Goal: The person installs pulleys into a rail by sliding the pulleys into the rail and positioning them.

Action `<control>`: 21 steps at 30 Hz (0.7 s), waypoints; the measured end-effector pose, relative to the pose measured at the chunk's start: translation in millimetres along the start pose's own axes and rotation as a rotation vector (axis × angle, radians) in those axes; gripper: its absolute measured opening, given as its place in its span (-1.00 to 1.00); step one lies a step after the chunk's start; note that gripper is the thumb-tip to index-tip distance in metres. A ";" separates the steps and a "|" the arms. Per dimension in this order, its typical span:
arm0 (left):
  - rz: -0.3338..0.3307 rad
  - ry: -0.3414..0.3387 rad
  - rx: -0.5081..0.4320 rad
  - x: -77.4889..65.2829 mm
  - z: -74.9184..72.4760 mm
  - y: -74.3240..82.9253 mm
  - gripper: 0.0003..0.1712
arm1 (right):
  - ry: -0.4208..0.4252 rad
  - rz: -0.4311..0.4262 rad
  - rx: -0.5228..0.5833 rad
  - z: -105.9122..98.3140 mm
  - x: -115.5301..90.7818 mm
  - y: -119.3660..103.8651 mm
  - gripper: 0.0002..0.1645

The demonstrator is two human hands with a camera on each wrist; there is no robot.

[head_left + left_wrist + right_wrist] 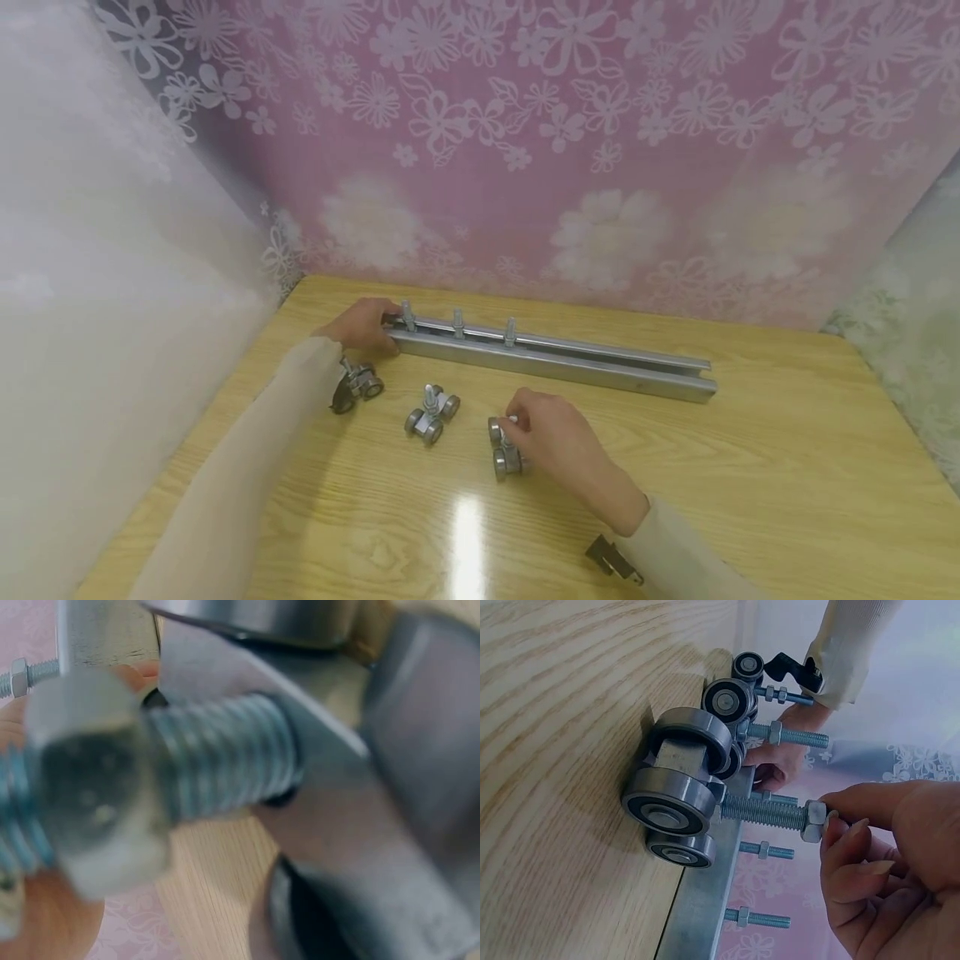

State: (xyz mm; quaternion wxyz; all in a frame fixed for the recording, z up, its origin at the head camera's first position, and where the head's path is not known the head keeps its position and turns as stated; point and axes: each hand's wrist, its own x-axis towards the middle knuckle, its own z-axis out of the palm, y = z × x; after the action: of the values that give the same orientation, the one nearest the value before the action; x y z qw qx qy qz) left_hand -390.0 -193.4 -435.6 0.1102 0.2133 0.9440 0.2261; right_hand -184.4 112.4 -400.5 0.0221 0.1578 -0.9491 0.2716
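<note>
My left hand grips the left end of a metal channel rail. Three threaded bolts stand up out of the rail's slot, one of them the middle bolt. In front of the rail, my right hand is over a four-wheeled roller trolley. Its fingertips pinch a nut at the free end of that trolley's bolt. A second trolley stands upright to the left. By my left wrist is a third trolley, whose nut fills much of the left wrist view.
Everything lies on a wood-grain table. A pink floral cloth hangs behind its back edge, and a pale cloth hangs on the left. A black strap clip sticks out at my right wrist.
</note>
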 end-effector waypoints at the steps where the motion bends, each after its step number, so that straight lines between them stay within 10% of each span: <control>1: 0.004 -0.001 -0.004 0.4 0.4 -0.1 -0.15 | -0.003 0.007 0.003 -0.1 0.1 0.0 -0.89; 21: 0.000 -0.002 0.005 -2.1 -0.5 2.3 -0.14 | -0.061 0.022 0.069 -2.0 0.5 1.3 -0.90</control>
State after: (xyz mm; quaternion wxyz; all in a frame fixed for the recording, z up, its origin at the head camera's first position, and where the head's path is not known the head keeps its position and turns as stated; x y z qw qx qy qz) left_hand -387.5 -192.6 -433.8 0.1109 0.2137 0.9445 0.2235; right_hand -185.5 114.3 -399.4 -0.0152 0.1560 -0.9411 0.2995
